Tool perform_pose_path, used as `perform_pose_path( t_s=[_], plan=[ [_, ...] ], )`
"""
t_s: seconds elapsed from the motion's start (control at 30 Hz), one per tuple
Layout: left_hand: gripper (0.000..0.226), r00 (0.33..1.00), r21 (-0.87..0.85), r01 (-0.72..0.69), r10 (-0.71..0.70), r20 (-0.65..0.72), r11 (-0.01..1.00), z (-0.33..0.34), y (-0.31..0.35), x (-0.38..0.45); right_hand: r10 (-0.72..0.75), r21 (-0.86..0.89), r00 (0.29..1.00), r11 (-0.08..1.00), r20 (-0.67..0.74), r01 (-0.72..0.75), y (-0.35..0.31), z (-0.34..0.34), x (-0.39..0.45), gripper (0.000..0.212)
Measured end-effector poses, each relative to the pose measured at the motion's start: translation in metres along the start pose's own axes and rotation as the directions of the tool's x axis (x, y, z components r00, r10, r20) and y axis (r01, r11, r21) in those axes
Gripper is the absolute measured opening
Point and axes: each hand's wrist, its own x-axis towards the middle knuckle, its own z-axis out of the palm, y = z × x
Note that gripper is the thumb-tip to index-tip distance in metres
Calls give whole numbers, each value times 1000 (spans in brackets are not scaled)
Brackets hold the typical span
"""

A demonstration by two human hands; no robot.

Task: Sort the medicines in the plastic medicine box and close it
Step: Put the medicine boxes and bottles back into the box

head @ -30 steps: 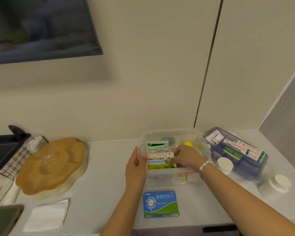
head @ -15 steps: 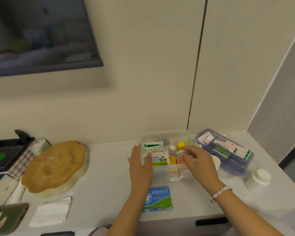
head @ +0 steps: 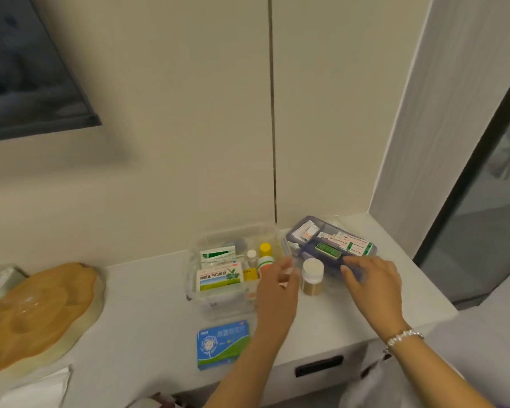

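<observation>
The left hand [head: 277, 285] is held with its grip spread and fingers relaxed, nothing being held; it hovers at the right end of the clear medicine box [head: 195, 285], which stands open on the white surface [head: 147, 313]; just right of its fingertips a white-capped bottle [head: 312, 276] stands upright. The right hand [head: 371, 285] is also seen with its grip spread, the fingertips laid against the near edge of the purple tray [head: 295, 231], where small packets are kept. Inside the box, left of the left hand, a green-and-white carton [head: 220, 278] and a yellow-capped bottle [head: 265, 249] are seen; nearer than that hand a blue medicine carton [head: 223, 344] lies flat; far left a tan lobed dish [head: 39, 313] rests.
</observation>
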Motion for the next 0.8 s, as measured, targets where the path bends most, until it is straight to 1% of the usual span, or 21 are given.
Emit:
perform_pose_path(
  t_s=[0.1, 0.17, 0.27, 0.33, 0.4, 0.5, 0.67, 0.73, 0.8],
  plan=[
    [35, 994, 104, -7, -4, 110, 995, 29, 1, 2, 45, -61, 999, 997, -23, -46, 20, -1, -2, 30],
    [41, 987, 141, -6, -17, 161, 990, 43, 1, 6, 113, -64, 994, 992, 10, -112, 34, 1, -2, 37],
    [45, 982, 160, 8, -37, 184, 987, 59, -1, 13, 200, -16, 975, 980, 92, -199, 48, 3, 0, 44],
    [47, 983, 242, -6, -40, 181, 970, 66, -3, 19, 216, 22, 966, 975, 142, -222, 55, 5, 1, 44],
    [43, 985, 297, -19, -33, 170, 955, 72, -6, 25, 226, 45, 958, 970, 178, -238, 60, 6, 1, 41],
    [27, 988, 350, -42, -14, 157, 936, 77, -10, 31, 236, 93, 952, 962, 193, -258, 62, 4, 1, 36],
    [41, 990, 370, 0, -53, 133, 929, 77, -19, 31, 257, 205, 947, 933, 191, -295, 59, -5, 0, 31],
    [44, 988, 338, 17, -67, 136, 941, 74, -19, 27, 272, 289, 941, 901, 203, -323, 58, -10, 0, 29],
    [45, 989, 256, 24, -61, 135, 966, 67, -17, 22, 286, 365, 930, 860, 232, -355, 56, -15, 0, 29]
  ],
)
